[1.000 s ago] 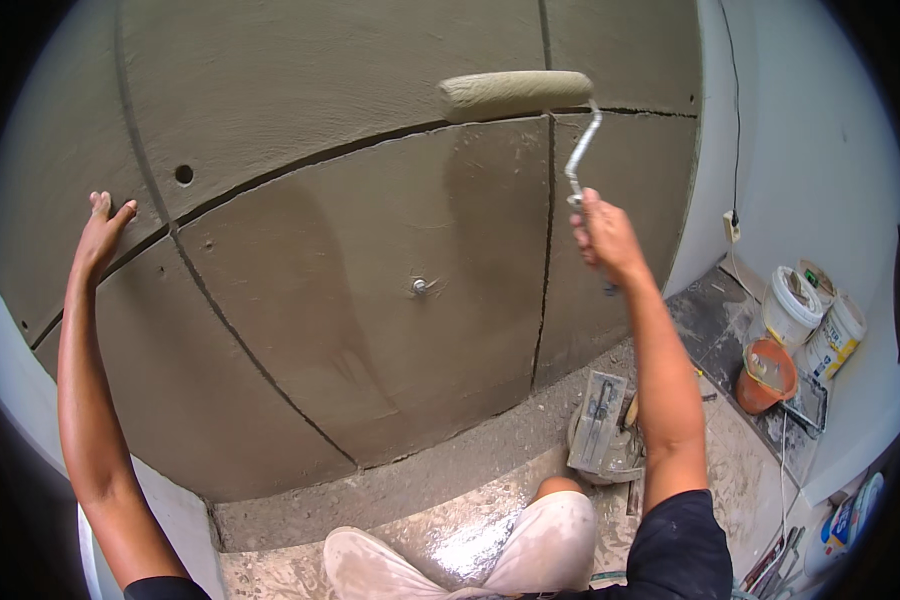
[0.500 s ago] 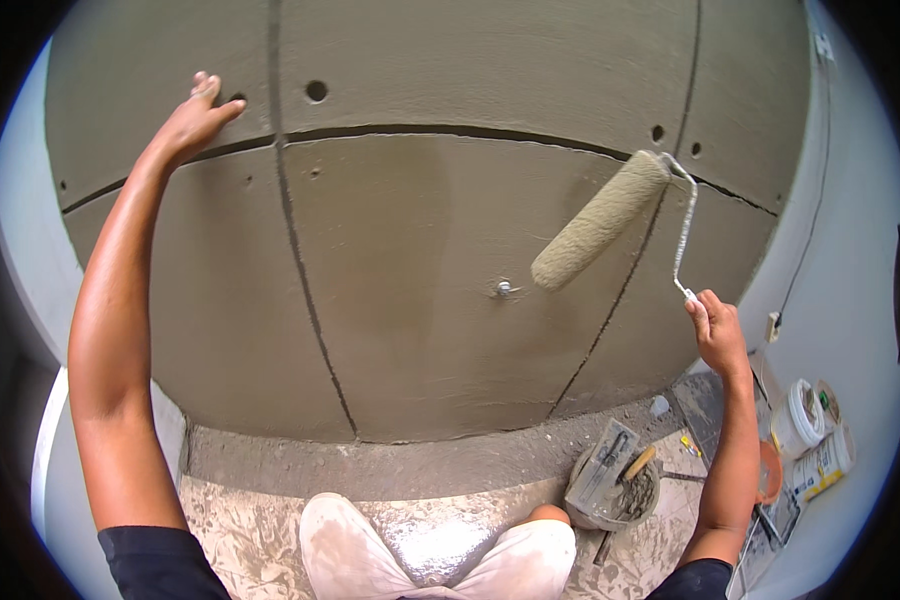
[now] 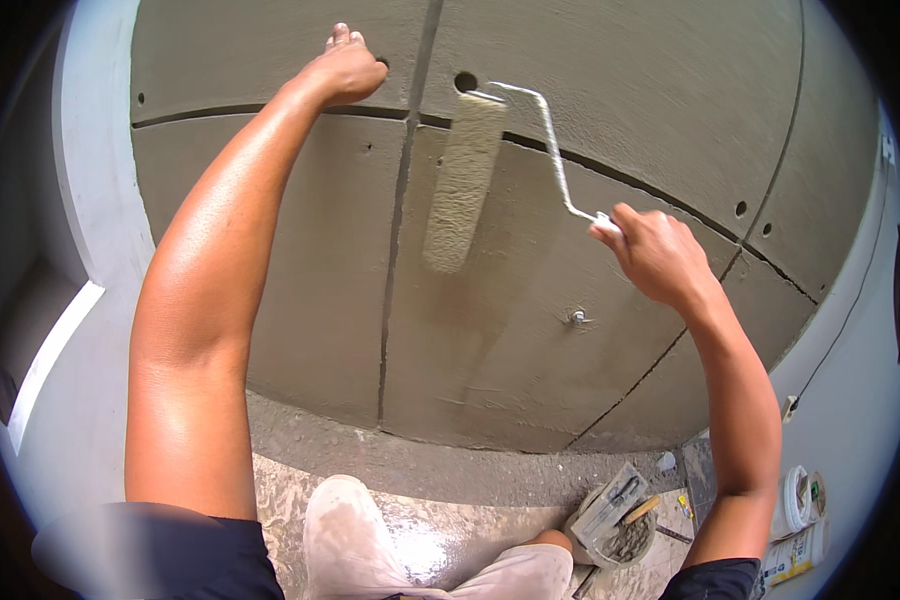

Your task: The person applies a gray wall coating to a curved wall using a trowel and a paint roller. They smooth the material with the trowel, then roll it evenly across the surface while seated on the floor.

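My left hand point(image 3: 345, 70) rests against the grey plastered wall point(image 3: 610, 100) at the upper middle, fingers extended and partly bent beside a round hole, holding nothing. My right hand point(image 3: 655, 250) grips the handle of a paint roller point(image 3: 465, 185) with a white, bent metal frame. The long, pale roller cover hangs almost vertically left of that frame, over the dark horizontal groove and the panel below it. A small metal fitting point(image 3: 577, 318) sticks out of the lower panel, below the roller and left of my right forearm.
A bucket of mortar point(image 3: 625, 540) with a trowel point(image 3: 615, 490) lies on the dusty tiled floor at lower right. White pails point(image 3: 790, 505) stand beside the right wall point(image 3: 850, 380), where a cable point(image 3: 850, 300) hangs. A white wall edge point(image 3: 80, 200) borders the left.
My view has swung left along the wall. The roller has moved left from near the right-hand joint toward the middle joint, turning from horizontal through diagonal to nearly vertical.
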`<state>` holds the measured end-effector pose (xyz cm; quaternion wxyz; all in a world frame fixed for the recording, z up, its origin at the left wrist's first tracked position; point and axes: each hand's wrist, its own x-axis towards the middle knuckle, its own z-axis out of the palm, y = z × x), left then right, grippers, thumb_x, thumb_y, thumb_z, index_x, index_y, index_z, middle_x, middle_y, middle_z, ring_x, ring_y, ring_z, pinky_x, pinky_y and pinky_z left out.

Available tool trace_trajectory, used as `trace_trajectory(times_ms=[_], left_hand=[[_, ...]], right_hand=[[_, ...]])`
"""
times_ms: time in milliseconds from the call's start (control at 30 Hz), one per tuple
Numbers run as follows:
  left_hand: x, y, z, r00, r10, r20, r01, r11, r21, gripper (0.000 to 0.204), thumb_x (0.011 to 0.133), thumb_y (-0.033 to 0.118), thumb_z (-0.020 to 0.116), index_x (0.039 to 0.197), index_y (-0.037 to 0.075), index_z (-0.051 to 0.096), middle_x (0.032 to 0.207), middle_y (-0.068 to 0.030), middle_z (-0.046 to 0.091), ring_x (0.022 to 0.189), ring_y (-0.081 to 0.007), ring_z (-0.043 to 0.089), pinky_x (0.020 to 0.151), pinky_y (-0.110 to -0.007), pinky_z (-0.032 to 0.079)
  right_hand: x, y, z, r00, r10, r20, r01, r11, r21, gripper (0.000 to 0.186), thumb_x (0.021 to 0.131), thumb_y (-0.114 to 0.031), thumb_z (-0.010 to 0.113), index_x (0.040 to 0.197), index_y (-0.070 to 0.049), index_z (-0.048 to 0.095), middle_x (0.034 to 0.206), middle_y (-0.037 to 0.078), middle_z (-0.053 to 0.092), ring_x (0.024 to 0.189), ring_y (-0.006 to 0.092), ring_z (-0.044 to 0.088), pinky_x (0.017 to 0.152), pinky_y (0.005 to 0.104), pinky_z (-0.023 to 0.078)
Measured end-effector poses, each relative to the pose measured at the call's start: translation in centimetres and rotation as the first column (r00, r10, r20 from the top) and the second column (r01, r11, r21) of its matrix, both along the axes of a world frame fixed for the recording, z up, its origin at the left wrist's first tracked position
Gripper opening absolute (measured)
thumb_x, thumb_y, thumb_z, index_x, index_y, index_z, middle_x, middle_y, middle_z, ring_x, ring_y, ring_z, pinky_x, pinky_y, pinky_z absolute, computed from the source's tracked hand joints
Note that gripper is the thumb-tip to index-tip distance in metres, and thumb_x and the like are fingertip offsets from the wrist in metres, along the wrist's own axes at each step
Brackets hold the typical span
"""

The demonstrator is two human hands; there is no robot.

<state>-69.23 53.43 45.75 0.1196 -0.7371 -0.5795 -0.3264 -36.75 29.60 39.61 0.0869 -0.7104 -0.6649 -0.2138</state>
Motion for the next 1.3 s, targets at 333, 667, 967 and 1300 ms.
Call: trace_trajectory(times_ms=[333,667,967,1300], left_hand=[[0.4,1.6,-0.8,0.999,0.045,-0.022,-0.043,0.996,0.079,0.075,0.096,0.029,0.035,0.155,-0.011,0.012,0.164,-0.0309,0.002,0.154,-0.0393,0.008,0.126,-0.043,0.014],[-4.4,8.0,-0.8,0.992,0.027,-0.127,0.002,0.975,0.223,0.075,0.098,0.035,0.039,0.156,-0.009,0.018,0.164,-0.0303,0.005,0.154,-0.0366,0.009,0.126,-0.037,0.011],[-5.2,7.2,-1.1,0.991,-0.124,-0.044,0.130,0.965,0.228,0.075,0.098,0.036,0.044,0.157,-0.003,0.020,0.167,-0.0210,0.007,0.156,-0.0282,0.006,0.125,-0.034,0.009],[-7.2,8.9,-0.2,0.981,-0.193,-0.004,0.191,0.966,0.172,0.072,0.098,0.030,0.046,0.157,-0.002,0.021,0.168,-0.0174,0.006,0.156,-0.0240,0.004,0.125,-0.031,0.006]], right_hand=[[-1.6,1.8,-0.6,0.998,-0.019,0.059,0.021,0.999,-0.038,0.053,0.103,-0.052,0.046,0.100,-0.004,0.067,0.071,0.016,0.068,0.071,0.0323,0.070,0.065,0.0472,0.052],[11.1,-5.0,-2.1,0.965,-0.252,0.076,0.247,0.967,0.062,0.048,0.100,-0.051,0.053,0.091,-0.005,0.062,0.076,0.020,0.068,0.079,0.0417,0.068,0.067,0.0521,0.050],[22.1,-11.8,-2.2,0.900,-0.435,0.038,0.432,0.900,0.064,0.051,0.100,-0.054,0.052,0.092,-0.005,0.061,0.073,0.019,0.065,0.079,0.0427,0.064,0.067,0.0529,0.046],[31.2,-16.6,-1.7,0.867,-0.499,0.004,0.498,0.865,0.067,0.050,0.101,-0.051,0.053,0.094,-0.002,0.063,0.078,0.022,0.064,0.080,0.0450,0.061,0.068,0.0524,0.045]])
